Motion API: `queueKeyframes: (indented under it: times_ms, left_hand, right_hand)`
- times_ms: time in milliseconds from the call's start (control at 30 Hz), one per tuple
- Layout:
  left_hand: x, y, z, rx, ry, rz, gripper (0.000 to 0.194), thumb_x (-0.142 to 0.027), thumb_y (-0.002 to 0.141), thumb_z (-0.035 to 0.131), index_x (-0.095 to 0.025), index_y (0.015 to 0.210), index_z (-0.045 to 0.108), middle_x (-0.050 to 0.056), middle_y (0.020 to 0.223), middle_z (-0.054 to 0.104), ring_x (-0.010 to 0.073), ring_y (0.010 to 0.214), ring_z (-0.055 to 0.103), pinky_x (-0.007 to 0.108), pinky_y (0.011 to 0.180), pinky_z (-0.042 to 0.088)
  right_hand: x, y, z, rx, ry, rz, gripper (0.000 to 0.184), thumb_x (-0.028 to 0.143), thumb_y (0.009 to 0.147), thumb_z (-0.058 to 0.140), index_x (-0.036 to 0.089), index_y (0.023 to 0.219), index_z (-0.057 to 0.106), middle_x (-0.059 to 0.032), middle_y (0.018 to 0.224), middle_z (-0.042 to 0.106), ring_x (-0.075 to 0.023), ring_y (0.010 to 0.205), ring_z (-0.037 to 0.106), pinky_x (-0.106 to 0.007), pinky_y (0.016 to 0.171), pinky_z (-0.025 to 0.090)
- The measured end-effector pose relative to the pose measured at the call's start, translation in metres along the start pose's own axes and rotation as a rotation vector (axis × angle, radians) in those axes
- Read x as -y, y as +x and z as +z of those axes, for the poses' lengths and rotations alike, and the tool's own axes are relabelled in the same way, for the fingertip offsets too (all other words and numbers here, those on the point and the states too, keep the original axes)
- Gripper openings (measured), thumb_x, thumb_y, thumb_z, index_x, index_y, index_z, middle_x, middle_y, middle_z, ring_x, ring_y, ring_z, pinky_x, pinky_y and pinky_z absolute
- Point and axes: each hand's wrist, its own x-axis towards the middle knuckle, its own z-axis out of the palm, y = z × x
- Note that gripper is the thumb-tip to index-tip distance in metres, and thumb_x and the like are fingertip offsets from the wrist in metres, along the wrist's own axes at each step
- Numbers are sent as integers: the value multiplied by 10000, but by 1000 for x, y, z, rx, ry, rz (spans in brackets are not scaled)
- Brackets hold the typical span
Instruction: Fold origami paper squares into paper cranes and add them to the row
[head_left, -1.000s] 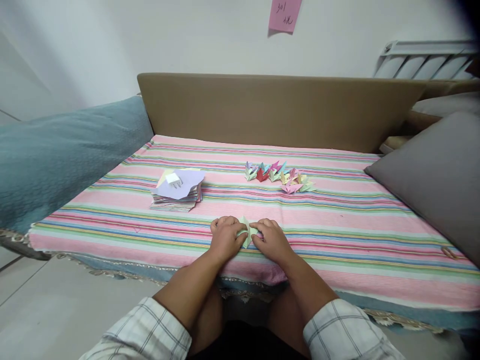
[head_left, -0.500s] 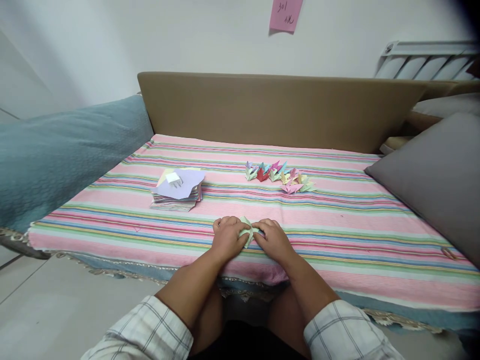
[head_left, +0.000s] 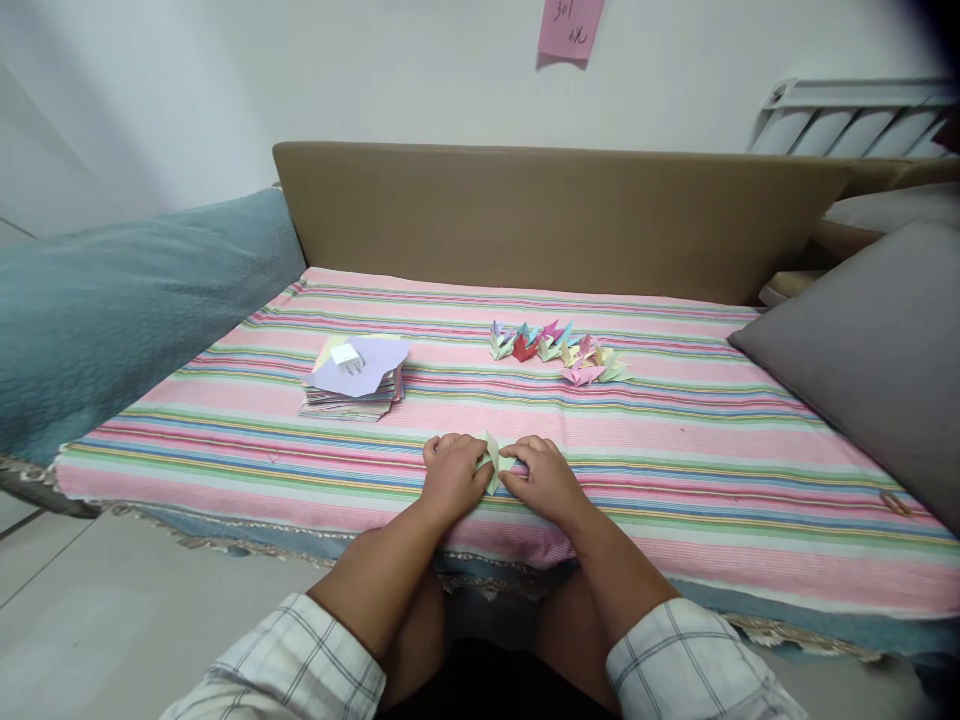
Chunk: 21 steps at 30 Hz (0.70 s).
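A small pale green folded paper [head_left: 495, 461] lies on the striped cloth near its front edge. My left hand [head_left: 452, 474] presses on its left side with curled fingers. On the paper's right side my right hand [head_left: 545, 476] pinches it, fingers curled too. Both hands rest on the cloth, close together, the paper between their fingertips. Most of the paper is hidden under the fingers.
A stack of coloured paper squares [head_left: 352, 390] with a small white block [head_left: 346, 357] on top lies at the left. Several folded paper cranes [head_left: 559, 352] sit in a row further back. A grey cushion [head_left: 870, 350] is at the right, a teal blanket [head_left: 112, 310] at the left.
My fingers have shifted slightly on the green paper, and its upper tip now stands out more between the hands. Nothing else has moved.
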Motion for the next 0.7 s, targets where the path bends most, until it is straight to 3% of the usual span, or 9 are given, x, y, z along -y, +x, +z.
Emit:
queueKeyframes:
  times_ms: [300,700]
  left_hand:
    - [2,-2,2,-24,-77,32,187,-306,790,585,-369,943,672,-3,922,581,207,985,460,467,966,184]
    - [-14,-2,1,-77,-20,82,157,-287,809,542,-313,827,696,17,898,577,230,1005,441,557,1008,102]
  right_hand:
    - [0,2,-3,34,5,-20,300,193,767,550,213,1056,626,-57,1004,608,-203,954,509,-342,866,383]
    - [-1,3,-7,-5,98,44,290,67,768,377,198,879,611,-25,892,650,-180,859,534,-291,789,386]
